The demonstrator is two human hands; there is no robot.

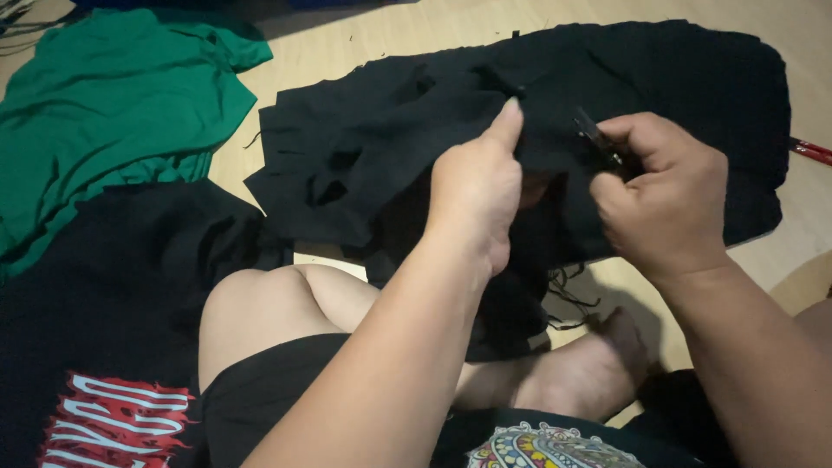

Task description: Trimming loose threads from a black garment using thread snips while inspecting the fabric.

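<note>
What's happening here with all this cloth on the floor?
A person sits on the floor, working on a black garment. The left hand pinches and lifts the fabric, while the right hand grips a small dark tool, seemingly snips. A green garment lies to the left.

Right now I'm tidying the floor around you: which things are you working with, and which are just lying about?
In hand:
black garment, gripped by left hand
small dark tool, in right hand

Lying about:
green garment
black printed shirt
red sticks at the right edge
</note>
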